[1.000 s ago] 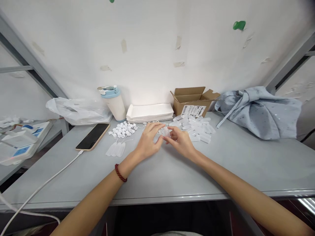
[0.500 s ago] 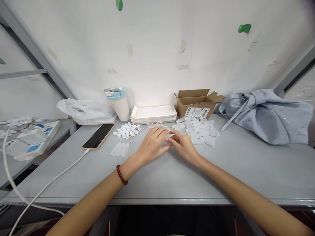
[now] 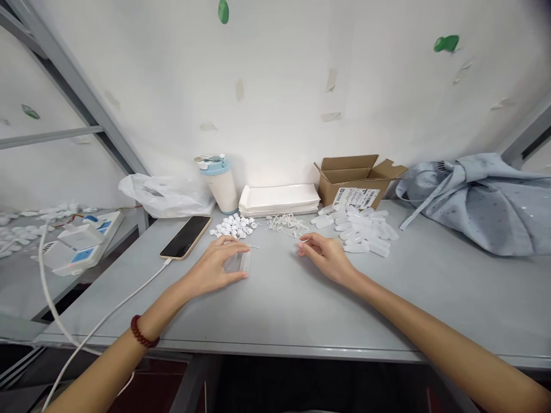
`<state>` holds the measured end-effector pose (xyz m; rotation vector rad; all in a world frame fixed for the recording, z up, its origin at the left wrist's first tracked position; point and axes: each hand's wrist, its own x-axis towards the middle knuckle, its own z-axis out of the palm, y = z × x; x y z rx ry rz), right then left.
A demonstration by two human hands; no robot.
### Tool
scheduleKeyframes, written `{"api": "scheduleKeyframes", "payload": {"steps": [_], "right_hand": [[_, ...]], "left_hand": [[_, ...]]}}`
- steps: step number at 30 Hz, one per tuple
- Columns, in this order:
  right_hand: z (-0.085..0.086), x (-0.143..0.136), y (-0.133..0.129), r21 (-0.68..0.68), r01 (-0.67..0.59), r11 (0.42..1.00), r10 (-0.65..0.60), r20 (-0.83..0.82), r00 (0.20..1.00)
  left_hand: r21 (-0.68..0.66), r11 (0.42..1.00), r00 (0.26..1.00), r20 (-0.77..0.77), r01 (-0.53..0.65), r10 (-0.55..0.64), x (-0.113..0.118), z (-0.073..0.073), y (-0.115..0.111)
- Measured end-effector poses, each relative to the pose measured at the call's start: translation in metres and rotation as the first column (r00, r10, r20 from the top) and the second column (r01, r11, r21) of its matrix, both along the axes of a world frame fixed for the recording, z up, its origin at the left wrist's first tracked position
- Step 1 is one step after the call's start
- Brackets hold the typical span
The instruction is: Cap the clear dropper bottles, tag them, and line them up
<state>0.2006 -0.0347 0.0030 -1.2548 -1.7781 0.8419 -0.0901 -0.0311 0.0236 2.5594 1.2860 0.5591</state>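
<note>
My left hand [image 3: 217, 264] is curved on the table, thumb and fingers around a translucent plastic piece [image 3: 245, 263] with a short white string at its top; other such pieces lie mostly hidden under the palm. My right hand [image 3: 325, 255] pinches the end of a thin white string [image 3: 304, 241] between thumb and forefinger. Between and behind the hands is a heap of white strings [image 3: 286, 223]. A pile of small white caps [image 3: 233, 226] sits behind my left hand. Many translucent pieces [image 3: 365, 229] are heaped behind and right of my right hand.
Along the wall stand a white plastic bag [image 3: 167, 195], a blue-lidded cup [image 3: 222, 186], a paper stack [image 3: 279, 201], an open cardboard box [image 3: 350, 180] and a blue cloth bag [image 3: 477, 203]. A phone [image 3: 186, 237] with a white cable [image 3: 124, 301] lies left, beside a power strip [image 3: 92, 246].
The hands have parted. My left hand has moved left with a translucent piece to where the others lie, while my right hand stays near the strings. The view has shifted slightly left.
</note>
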Motion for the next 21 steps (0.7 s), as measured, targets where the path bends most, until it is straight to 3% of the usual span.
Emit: {"api": "scheduleKeyframes", "payload": {"steps": [21], "right_hand": [[-0.001,0.001,0.002,0.029,0.012,1.0,-0.011,-0.022,1.0]], "left_hand": [[-0.014,1.0,0.998,-0.066,-0.006,0.005,-0.014,-0.005,0.001]]}}
